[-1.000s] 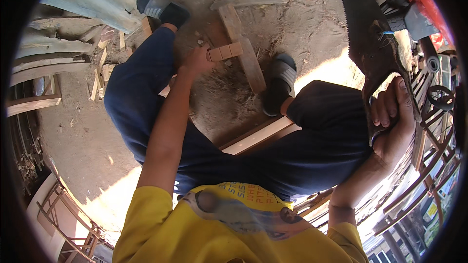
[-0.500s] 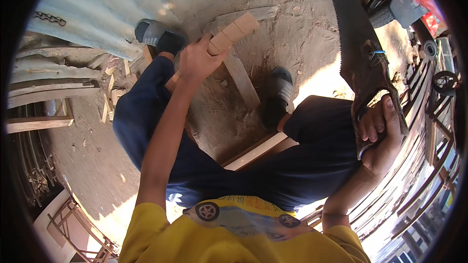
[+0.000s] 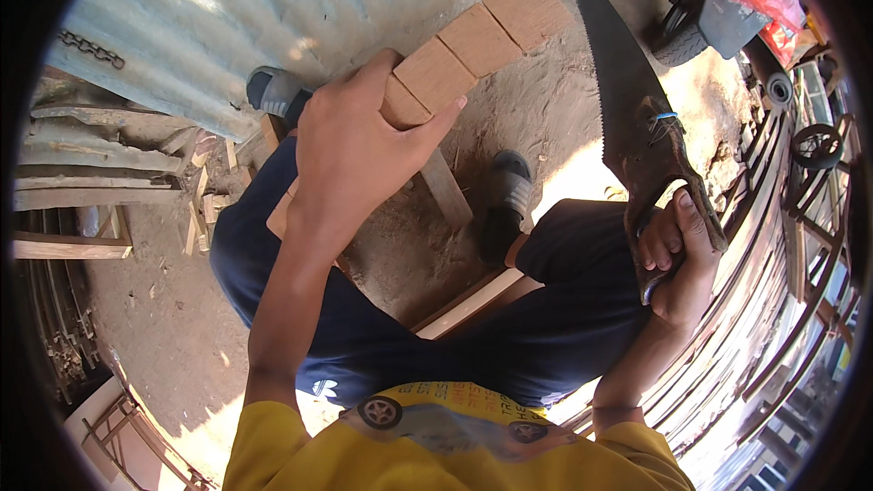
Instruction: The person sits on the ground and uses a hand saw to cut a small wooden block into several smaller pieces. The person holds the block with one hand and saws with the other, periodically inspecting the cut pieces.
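Observation:
My left hand (image 3: 350, 141) is closed around a long piece of light wood (image 3: 480, 39), lifted up in front of me. Several lines or cuts run across the wood's face. Its lower end passes behind my wrist and shows partly below it. In my right hand (image 3: 675, 250) I grip the dark wooden handle of a handsaw (image 3: 626, 82). The saw stands with its wide toothed blade pointing away, teeth to the left. A blue tie is wound on the handle near the blade. Saw and wood are apart.
A wooden board (image 3: 444, 189) lies on the dirt ground between my feet, and a pale wood strip (image 3: 471, 303) lies under my legs. Corrugated metal sheeting (image 3: 227, 27) stands at the far left. Wood offcuts (image 3: 198, 205) lie left; stacked timber (image 3: 764, 245) fills the right.
My left hand has raised the piece of wood closer to the camera, so it looks larger. The saw in my right hand has shifted slightly left.

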`<state>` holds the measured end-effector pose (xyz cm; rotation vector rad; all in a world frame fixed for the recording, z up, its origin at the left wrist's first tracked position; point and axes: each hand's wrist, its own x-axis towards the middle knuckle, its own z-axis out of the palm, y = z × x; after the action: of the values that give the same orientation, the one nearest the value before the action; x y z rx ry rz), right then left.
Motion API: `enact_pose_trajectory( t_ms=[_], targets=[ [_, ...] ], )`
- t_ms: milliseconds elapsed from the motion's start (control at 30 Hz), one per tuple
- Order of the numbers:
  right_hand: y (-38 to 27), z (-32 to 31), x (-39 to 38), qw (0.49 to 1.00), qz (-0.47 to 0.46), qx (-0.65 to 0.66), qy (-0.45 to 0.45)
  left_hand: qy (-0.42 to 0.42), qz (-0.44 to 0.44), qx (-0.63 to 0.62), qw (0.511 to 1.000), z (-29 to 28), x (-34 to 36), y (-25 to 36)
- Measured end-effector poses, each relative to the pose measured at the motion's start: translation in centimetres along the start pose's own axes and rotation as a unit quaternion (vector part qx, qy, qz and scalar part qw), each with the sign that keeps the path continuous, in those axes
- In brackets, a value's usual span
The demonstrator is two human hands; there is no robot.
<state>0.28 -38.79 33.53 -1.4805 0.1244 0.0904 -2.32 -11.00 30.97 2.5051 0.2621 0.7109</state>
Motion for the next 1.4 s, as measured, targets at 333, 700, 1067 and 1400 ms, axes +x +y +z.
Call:
enact_pose_trajectory(
  t_ms=[333,700,1067,1400],
  targets=[
    [0.2,-0.5,0.0,1.0,0.005,0.002,-0.015,0.002,0.053,0.033,0.998,-2.9,-0.3,1.3],
    [0.2,-0.3,-0.2,1.0,-0.005,-0.023,-0.021,-0.016,0.036,-0.008,0.999,-2.1,-1.1,0.9],
    [-2.4,-4.6,7.3,0.977,-0.083,-0.182,-0.073,-0.1,-0.044,0.021,0.994,-2.7,-1.4,1.7],
    [22.1,-9.3,9.1,0.694,-0.028,-0.646,-0.317,-0.035,-0.117,-0.258,0.958,-0.2,-2.2,-0.6]
  ],
)
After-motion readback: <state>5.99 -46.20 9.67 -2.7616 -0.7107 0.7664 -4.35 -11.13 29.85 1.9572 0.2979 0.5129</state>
